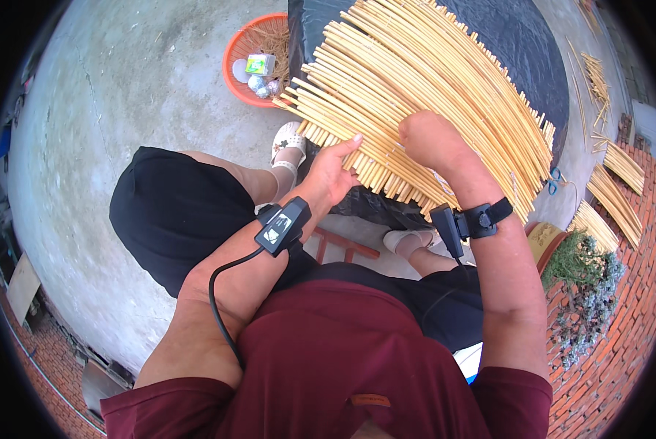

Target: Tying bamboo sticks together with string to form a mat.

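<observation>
1. At frame center, the left hand [333, 172] is lying with open fingers on the near ends of the bamboo sticks [423, 95], likely evening them.
2. The right hand [430, 139] is pressing clenched on the fan, grasping nothing visible.
3. Upper left, an orange basket [234, 62] is holding a small green package [259, 64].
</observation>
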The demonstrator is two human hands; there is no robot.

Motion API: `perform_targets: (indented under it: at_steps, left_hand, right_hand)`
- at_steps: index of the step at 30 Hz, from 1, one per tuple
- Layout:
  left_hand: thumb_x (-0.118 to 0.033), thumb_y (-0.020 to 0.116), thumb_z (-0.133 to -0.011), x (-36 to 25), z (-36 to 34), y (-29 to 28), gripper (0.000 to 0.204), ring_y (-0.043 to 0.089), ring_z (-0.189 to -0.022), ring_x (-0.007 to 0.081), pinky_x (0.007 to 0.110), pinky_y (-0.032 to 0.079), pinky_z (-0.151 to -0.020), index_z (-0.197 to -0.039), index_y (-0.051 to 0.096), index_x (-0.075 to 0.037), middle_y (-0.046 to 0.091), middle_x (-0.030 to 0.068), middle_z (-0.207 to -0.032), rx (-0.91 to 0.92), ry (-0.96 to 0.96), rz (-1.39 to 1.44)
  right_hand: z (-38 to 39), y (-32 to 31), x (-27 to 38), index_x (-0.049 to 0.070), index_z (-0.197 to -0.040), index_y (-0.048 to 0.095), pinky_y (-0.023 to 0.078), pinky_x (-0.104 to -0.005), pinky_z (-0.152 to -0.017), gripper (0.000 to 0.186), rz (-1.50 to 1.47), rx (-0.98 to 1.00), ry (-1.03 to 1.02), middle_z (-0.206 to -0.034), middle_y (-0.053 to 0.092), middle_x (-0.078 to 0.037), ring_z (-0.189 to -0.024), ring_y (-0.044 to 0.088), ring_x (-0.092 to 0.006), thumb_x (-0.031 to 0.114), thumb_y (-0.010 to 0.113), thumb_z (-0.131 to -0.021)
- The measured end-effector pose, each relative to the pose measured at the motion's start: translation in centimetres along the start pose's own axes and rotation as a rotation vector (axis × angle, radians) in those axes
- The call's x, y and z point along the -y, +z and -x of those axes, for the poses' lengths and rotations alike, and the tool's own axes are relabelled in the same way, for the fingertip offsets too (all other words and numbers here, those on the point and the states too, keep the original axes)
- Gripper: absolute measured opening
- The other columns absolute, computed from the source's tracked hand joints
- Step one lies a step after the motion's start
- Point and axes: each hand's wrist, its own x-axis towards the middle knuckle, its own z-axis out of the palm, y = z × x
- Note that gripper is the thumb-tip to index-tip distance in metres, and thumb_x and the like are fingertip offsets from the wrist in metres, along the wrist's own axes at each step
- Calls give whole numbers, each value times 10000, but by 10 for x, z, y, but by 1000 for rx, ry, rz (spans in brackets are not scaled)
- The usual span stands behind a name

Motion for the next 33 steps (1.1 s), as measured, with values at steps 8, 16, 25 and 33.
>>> perform_targets:
  at_steps: [8, 16, 25, 33]
  left_hand:
    - [-220, 590, -960, -2, 7, 11, 420, 620, -1124, 275, 488, 525, -910, -1317, 503, -19, 616, 131, -1243, -2, 33, -53]
    - [-132, 586, -954, -27, 59, 65, 394, 686, -998, 227, 370, 618, -744, -1294, 494, 43, 640, 150, -1199, 75, 312, -315]
    - [-50, 675, -880, -32, 169, 154, 419, 661, -980, 213, 334, 563, -798, -1258, 509, 18, 640, 115, -1129, 312, 875, -447]
    - [-73, 647, -920, -80, 345, 240, 174, 672, -791, 132, 257, 524, -715, -1029, 713, 45, 704, 78, -899, 232, 2159, -1518]
  right_hand:
    - [6, -8, 14, 18, -1043, 718, 539, -419, -844, 266, 151, 53, 9, -1070, 686, -208, -1009, 668, -328, 93, 582, -827]
    - [138, 26, -2, 99, -1443, 411, 236, -543, -1139, 720, -175, -788, 100, -1530, 331, -194, -1424, 292, -362, 214, 716, -802]
    - [216, 88, 10, 136, -1521, 273, 208, -599, -1129, 784, -143, -992, 225, -1553, 289, -182, -1437, 266, -390, 13, 605, -821]
    - [216, -18, 62, 56, -1526, 194, 287, -463, -1147, 929, -512, -1357, -401, -1550, 238, -247, -1437, 254, -409, 60, 725, -764]
